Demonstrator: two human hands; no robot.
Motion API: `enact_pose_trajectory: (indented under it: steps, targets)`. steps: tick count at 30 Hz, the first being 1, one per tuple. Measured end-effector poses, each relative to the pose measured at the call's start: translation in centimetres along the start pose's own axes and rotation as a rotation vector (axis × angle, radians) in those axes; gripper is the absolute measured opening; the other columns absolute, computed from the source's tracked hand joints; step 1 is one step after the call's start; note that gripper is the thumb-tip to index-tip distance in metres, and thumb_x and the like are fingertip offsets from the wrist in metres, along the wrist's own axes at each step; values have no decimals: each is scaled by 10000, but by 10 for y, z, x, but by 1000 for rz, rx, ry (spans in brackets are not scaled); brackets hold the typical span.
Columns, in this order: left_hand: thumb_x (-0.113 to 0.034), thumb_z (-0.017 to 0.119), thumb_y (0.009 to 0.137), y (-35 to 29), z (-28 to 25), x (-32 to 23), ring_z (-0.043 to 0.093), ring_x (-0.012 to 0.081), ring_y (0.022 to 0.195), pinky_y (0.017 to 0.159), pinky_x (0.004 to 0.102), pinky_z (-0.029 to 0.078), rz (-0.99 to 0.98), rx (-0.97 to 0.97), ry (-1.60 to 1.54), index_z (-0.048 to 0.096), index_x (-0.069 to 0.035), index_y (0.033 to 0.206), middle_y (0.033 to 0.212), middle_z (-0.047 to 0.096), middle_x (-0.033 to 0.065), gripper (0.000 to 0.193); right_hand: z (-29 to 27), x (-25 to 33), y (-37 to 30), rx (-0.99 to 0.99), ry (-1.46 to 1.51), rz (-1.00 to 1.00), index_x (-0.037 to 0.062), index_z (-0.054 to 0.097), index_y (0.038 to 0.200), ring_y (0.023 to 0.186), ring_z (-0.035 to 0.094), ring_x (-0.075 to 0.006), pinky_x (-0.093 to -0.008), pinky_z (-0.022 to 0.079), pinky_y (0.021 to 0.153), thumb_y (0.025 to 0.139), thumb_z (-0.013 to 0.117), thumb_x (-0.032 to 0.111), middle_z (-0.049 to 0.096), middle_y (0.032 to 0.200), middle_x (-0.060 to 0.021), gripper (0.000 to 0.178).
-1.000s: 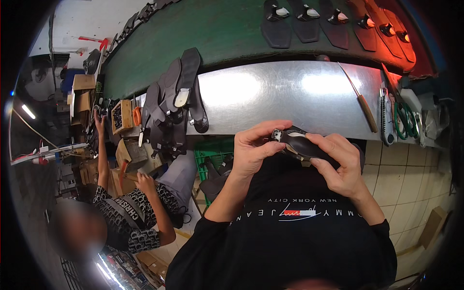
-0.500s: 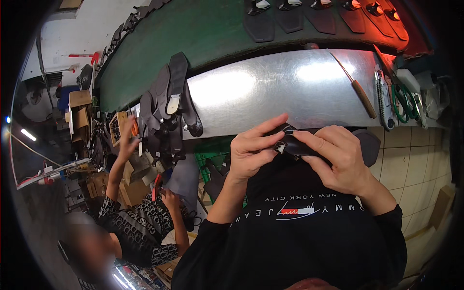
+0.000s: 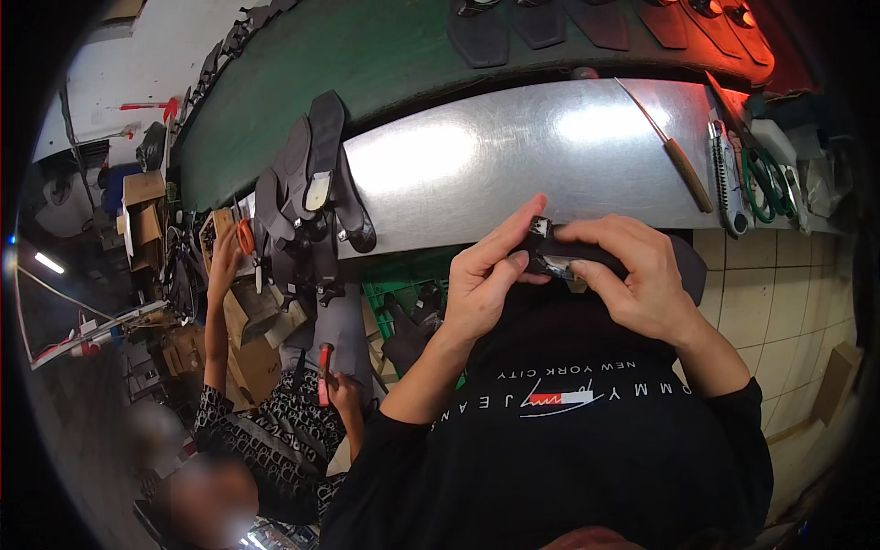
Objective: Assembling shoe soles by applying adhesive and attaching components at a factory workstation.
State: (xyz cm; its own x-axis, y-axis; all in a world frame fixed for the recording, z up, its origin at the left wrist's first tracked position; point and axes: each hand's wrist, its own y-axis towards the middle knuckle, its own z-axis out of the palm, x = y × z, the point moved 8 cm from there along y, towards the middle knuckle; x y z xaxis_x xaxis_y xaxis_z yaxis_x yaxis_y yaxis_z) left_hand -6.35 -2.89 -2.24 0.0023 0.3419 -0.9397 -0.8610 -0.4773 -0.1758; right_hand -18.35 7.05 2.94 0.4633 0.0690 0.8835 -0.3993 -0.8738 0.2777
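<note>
Between my two hands, in front of my chest, is a dark sandal piece with a flat sole and glossy black straps at its near end. My left hand supports the strapped end, its thumb bent in and its fingers stretched along the far side. My right hand grips the piece from the right, thumb and fingertips at the straps. The sole sticks out behind that hand. A pale patch shows on the strapped end. My fingers hide part of the straps.
Beyond my hands lies a metal work surface with an awl, a utility knife and green-handled scissors. Dark sandal pieces are heaped at left; others line the green belt. A co-worker's hand is near orange-handled scissors.
The sandal piece has turned in my hands, so its strapped end shows more. My left thumb has bent inward. At left, the co-worker's hands and red-handled tool have moved.
</note>
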Motion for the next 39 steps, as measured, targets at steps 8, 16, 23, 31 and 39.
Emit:
enact_pose_trajectory:
  steps: [8, 16, 23, 31, 39]
  targets:
    - [115, 382, 852, -3, 1, -1, 572, 244, 1108, 753, 297, 591, 17, -92, 12, 492, 15, 1291, 1385, 417, 208, 463, 7, 1, 0, 55, -117, 30, 63, 677, 846, 660, 568, -261, -355, 449, 590, 713, 671, 36, 558, 722, -81, 136]
    - [123, 492, 795, -3, -8, 8, 625, 195, 992, 663, 239, 576, -28, -133, 0, 581, -25, 1216, 1275, 539, 181, 455, 13, 15, 4, 234, -261, -212, 91, 684, 904, 765, 572, -262, -349, 447, 631, 668, 709, 55, 552, 844, -95, 240]
    - [108, 533, 778, -2, -10, 18, 631, 128, 909, 630, 219, 566, -195, -174, -52, 617, -7, 1163, 1177, 620, 111, 410, 21, -8, -10, 244, -29, 25, 126, 666, 877, 724, 555, -253, -350, 434, 621, 622, 769, 127, 515, 789, -78, 275]
    - [103, 536, 779, 1, -6, 10, 632, 117, 884, 633, 215, 567, -114, -185, -27, 617, -11, 1163, 1182, 618, 112, 410, 19, -13, -16, 42, -26, 41, 105, 645, 810, 669, 537, -228, -320, 420, 571, 612, 779, 106, 494, 749, -59, 239]
    - [57, 502, 797, -3, -1, 20, 647, 114, 748, 530, 195, 538, -441, -141, -279, 597, -9, 1189, 1177, 613, 97, 409, 11, 6, -21, -83, -89, -217, 116, 670, 800, 670, 544, -238, -332, 424, 573, 593, 792, 113, 519, 775, -82, 240]
